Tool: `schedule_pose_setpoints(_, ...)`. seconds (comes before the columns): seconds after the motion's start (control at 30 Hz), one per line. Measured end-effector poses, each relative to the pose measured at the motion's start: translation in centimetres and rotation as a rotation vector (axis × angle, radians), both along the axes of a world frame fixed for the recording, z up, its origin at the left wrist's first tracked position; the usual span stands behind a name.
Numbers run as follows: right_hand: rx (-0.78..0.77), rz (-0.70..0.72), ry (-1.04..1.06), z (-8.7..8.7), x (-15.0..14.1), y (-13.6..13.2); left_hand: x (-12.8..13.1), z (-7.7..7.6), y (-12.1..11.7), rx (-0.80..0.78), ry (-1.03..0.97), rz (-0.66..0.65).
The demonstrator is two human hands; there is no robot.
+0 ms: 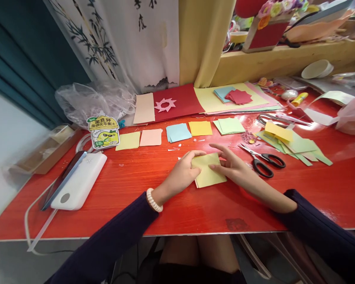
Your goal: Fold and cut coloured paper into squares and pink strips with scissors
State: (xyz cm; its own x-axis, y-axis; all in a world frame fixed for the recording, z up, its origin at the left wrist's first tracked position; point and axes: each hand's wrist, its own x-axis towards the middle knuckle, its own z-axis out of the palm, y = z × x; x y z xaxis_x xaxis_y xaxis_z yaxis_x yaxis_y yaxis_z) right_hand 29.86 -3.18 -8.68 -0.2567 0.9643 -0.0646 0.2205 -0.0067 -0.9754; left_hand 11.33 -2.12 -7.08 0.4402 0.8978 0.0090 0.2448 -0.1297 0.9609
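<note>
A small stack of pale yellow paper squares [211,176] is between my two hands, low over the red table. My left hand [181,171] grips its left edge, thumb on top. On the right edge, my right hand [232,165] pinches the stack with its thumb on top, while its index finger reaches past the far corner. Behind my hands is a row of paper squares: yellow [128,141], pink [150,137], blue [178,132], orange-yellow [200,128] and light green [229,126]. Black-handled scissors [263,161] lie partly open to the right of my right hand.
Green and yellow paper pieces [301,144] lie right of the scissors. Large coloured sheets [177,103] at the back carry a pink folded paper ring [165,105] and red paper squares [239,96]. A white power bank [79,181] with a cable stands at the left.
</note>
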Motion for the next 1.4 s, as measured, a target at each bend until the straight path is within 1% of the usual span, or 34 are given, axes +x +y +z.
schedule_pose_setpoints(0.07, 0.020, 0.048, -0.123, -0.3, 0.2, -0.1, -1.5, 0.8, 0.9, 0.225, 0.108, -0.045)
schedule_pose_setpoints(0.1, 0.050, 0.068, -0.214, -0.4, 0.3, -0.1, -2.7, 1.1, 1.6, 0.365, 0.177, -0.036)
schedule_pose_setpoints(0.13, 0.089, 0.083, -0.317, -0.4, 0.3, -0.3, -4.1, 1.4, 2.5, 0.491, 0.273, -0.004)
schedule_pose_setpoints(0.2, 0.174, 0.102, -0.525, -0.3, 0.3, -0.6, -7.4, 1.6, 4.4, 0.653, 0.546, 0.107)
schedule_pose_setpoints(0.23, 0.215, 0.102, -0.616, -0.1, 0.2, -0.7, -9.2, 1.5, 5.4, 0.697, 0.687, 0.154)
schedule_pose_setpoints(0.3, 0.286, 0.072, -0.756, 0.2, 0.1, -0.8, -12.2, 0.7, 7.1, 0.735, 0.923, 0.159)
schedule_pose_setpoints(0.37, 0.349, 0.015, -0.818, 0.5, 0.0, -0.7, -14.2, -0.3, 8.3, 0.714, 1.051, 0.126)
schedule_pose_setpoints(0.43, 0.417, -0.042, -0.798, 0.7, -0.2, -0.4, -14.8, -1.2, 9.0, 0.687, 1.104, 0.092)
schedule_pose_setpoints(0.5, 0.469, -0.063, -0.748, 0.7, -0.4, -0.2, -14.5, -1.5, 9.2, 0.675, 1.117, 0.084)
schedule_pose_setpoints(0.57, 0.490, -0.055, -0.705, 0.6, -0.6, 0.0, -13.8, -1.0, 8.9, 0.675, 1.124, 0.114)
schedule_pose_setpoints(0.6, 0.491, -0.048, -0.690, 0.5, -0.7, 0.0, -13.4, -0.6, 8.7, 0.676, 1.131, 0.148)
schedule_pose_setpoints(0.67, 0.487, -0.042, -0.666, 0.2, -0.7, 0.1, -13.1, 0.3, 8.1, 0.677, 1.145, 0.251)
schedule_pose_setpoints(0.7, 0.482, -0.043, -0.656, 0.1, -0.7, 0.1, -13.1, 0.7, 7.7, 0.661, 1.160, 0.325)
schedule_pose_setpoints(0.77, 0.473, -0.045, -0.642, -0.2, -0.6, 0.2, -13.3, 1.1, 7.3, 0.584, 1.212, 0.467)
schedule_pose_setpoints(0.8, 0.470, -0.044, -0.638, -0.3, -0.6, 0.2, -13.4, 1.1, 7.2, 0.538, 1.239, 0.513)
schedule_pose_setpoints(0.87, 0.467, -0.038, -0.634, -0.4, -0.5, 0.2, -13.4, 0.9, 7.1, 0.481, 1.273, 0.544)
schedule_pose_setpoints(0.97, 0.467, -0.034, -0.624, -0.4, -0.6, 0.2, -12.9, 0.6, 7.3, 0.541, 1.247, 0.475)
schedule_pose_setpoints(1.07, 0.467, -0.029, -0.609, -0.1, -0.9, 0.1, -12.2, 0.7, 7.7, 0.611, 1.204, 0.354)
schedule_pose_setpoints(1.13, 0.467, -0.030, -0.599, 0.0, -1.2, 0.1, -11.8, 0.9, 8.3, 0.626, 1.186, 0.287)
schedule_pose_setpoints(1.2, 0.469, -0.032, -0.589, 0.0, -1.4, 0.1, -11.1, 1.0, 9.1, 0.630, 1.169, 0.258)
schedule_pose_setpoints(1.3, 0.474, -0.028, -0.578, -0.3, -1.5, 0.2, -9.2, 0.8, 10.8, 0.655, 1.123, 0.221)
schedule_pose_setpoints(1.4, 0.483, -0.025, -0.578, -0.8, -1.3, 0.3, -6.4, 0.9, 12.4, 0.665, 1.080, 0.123)
